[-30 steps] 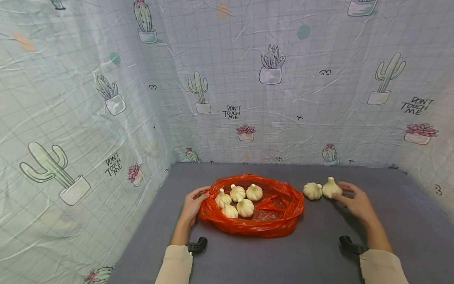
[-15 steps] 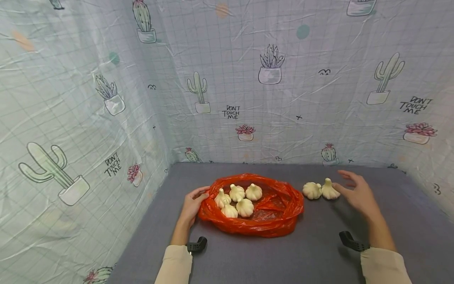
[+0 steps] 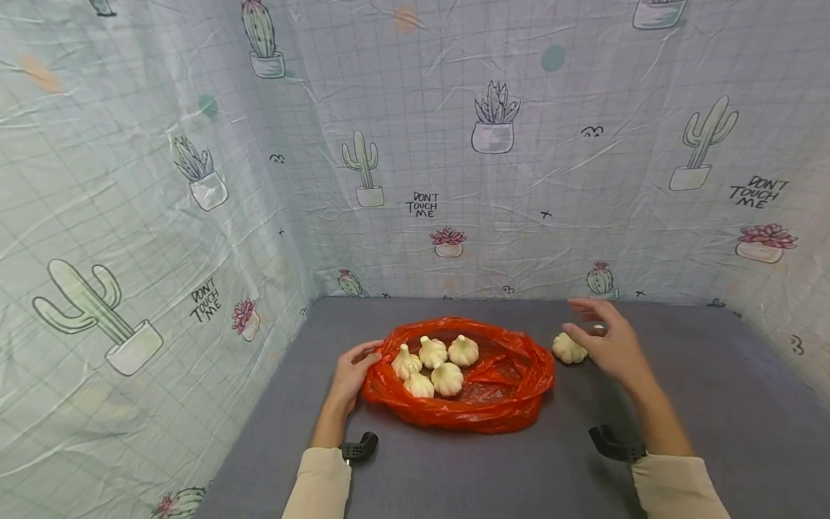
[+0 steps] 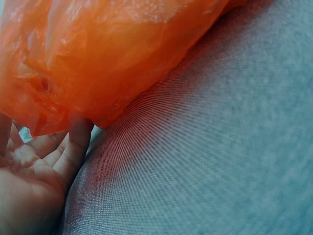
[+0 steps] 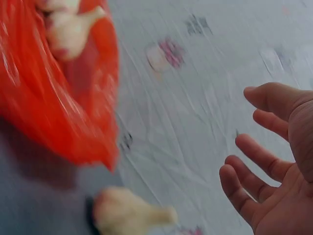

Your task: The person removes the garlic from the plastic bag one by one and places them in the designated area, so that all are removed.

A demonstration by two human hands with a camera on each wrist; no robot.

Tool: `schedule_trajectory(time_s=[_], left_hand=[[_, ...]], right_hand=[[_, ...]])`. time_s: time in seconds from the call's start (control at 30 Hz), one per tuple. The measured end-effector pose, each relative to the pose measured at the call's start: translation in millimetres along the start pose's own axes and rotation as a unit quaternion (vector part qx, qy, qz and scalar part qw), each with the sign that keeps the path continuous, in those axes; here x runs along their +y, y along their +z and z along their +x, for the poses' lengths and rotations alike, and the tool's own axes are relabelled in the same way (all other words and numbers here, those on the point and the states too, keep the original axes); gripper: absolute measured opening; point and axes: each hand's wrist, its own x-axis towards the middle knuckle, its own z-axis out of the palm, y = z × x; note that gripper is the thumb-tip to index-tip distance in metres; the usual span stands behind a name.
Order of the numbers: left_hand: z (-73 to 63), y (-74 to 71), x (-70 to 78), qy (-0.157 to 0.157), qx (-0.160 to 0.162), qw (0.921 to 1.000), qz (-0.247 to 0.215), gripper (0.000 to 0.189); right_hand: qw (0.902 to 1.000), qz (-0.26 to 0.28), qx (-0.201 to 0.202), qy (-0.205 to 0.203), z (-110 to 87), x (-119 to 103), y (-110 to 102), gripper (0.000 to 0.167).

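Note:
A red plastic bag, its mouth spread wide, lies on the grey table with several garlic bulbs gathered in its left half. My left hand holds the bag's left rim; in the left wrist view, fingers meet the orange-looking plastic. Right of the bag sits a loose garlic bulb. Above and beside it hovers my right hand, nothing in it, largely hiding a second loose bulb. In the right wrist view its fingers are spread and slightly bent, apart from the bulb below.
Grey cloth covers the table. Behind and to the left hangs a pale curtain printed with cacti. Dark wrist cameras sit at both wrists, by the beige sleeves.
My right hand has let go of the outer loose bulb, lifted off and swung left over the two loose bulbs. The left hand and the bag have stayed in place.

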Motion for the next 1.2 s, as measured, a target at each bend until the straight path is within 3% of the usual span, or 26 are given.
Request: schedule_trajectory(time_s=[0.27,0.47,0.67,0.83,0.93,1.2], left_hand=[[0.2,-1.4,-0.2,0.0,-0.001,1.0,0.0,0.032],[1.2,-1.5,-1.6,0.004,0.001,1.0,-0.002,0.031],[1.2,-1.5,-2.0,0.004,0.0,1.0,-0.003,0.031],[0.8,-1.1,-1.0,-0.002,-0.002,1.0,-0.004,0.032],[0.9,-0.7,-0.4,0.001,-0.003,1.0,-0.005,0.033],[0.7,-0.9,0.1,0.002,-0.002,1.0,-0.006,0.031]], right_hand=[[0.9962,0.051,-0.06,-0.038,1.3,-17.7,48.3,0.044],[0.9837,0.118,-0.132,-0.033,-4.8,-26.9,89.5,0.042],[0.9728,0.15,-0.174,-0.029,-19.1,-37.5,126.1,0.044],[0.9692,0.146,-0.193,-0.048,-27.3,-40.7,148.8,0.045],[0.9727,0.134,-0.184,-0.049,-29.0,-40.7,155.6,0.047],[0.9796,0.084,-0.182,-0.01,-26.0,-38.6,163.7,0.051]])
